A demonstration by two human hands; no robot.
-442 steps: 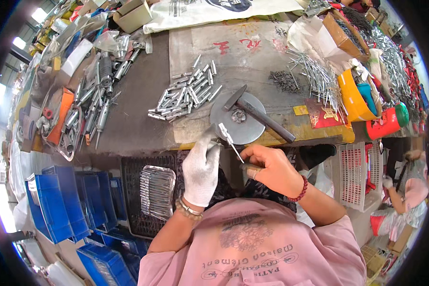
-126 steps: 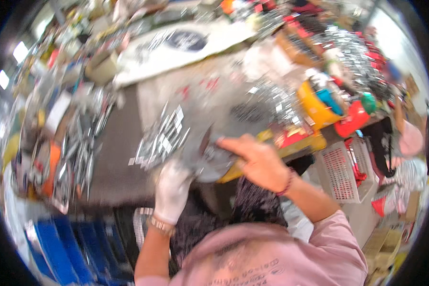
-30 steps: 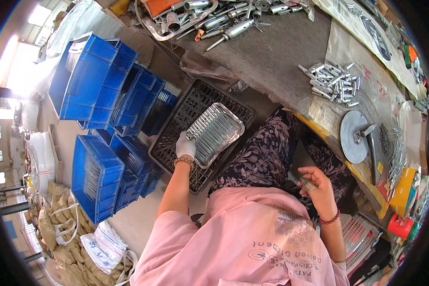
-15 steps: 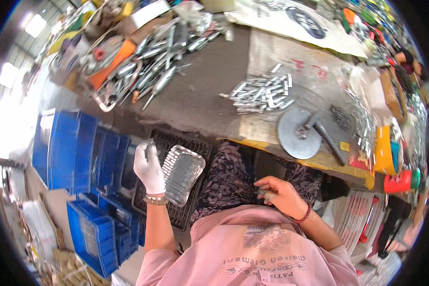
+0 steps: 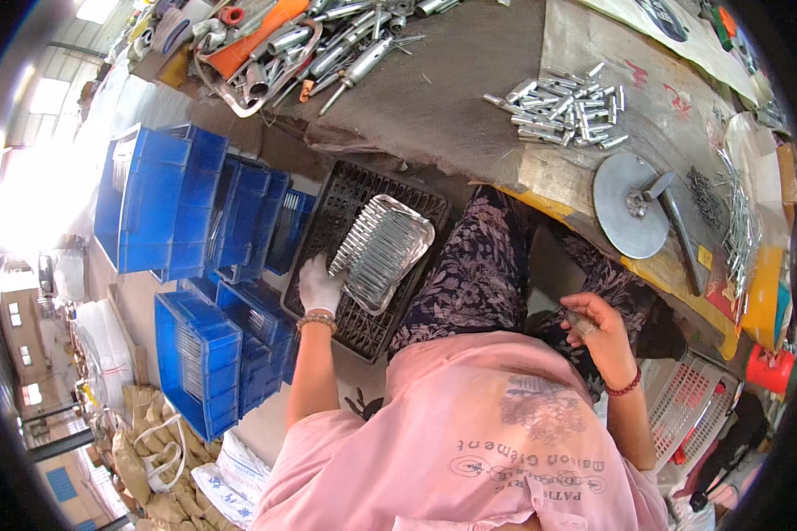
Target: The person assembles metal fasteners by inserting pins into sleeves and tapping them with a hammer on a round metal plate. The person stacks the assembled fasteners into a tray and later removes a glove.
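My left hand, in a white glove, is low beside the left edge of a shiny metal tray. Rows of slim silver rods fill the tray. Blur and the hand's angle hide its fingertips, so I cannot make out whether it grips anything. The tray rests on a black plastic crate. Over my lap, my right hand is bare except for greyish wrapping on a finger. Its fingers are loosely bent and apart, and nothing shows in them.
Blue bins are stacked at left. On the bench lie a pile of short metal tubes, a round metal plate with a hammer-like tool, and hand tools. A red container hangs near the right edge.
My left hand has come down from above to the tray's left edge. My right hand's fingers have lifted and spread a little. The view has shifted down and left.
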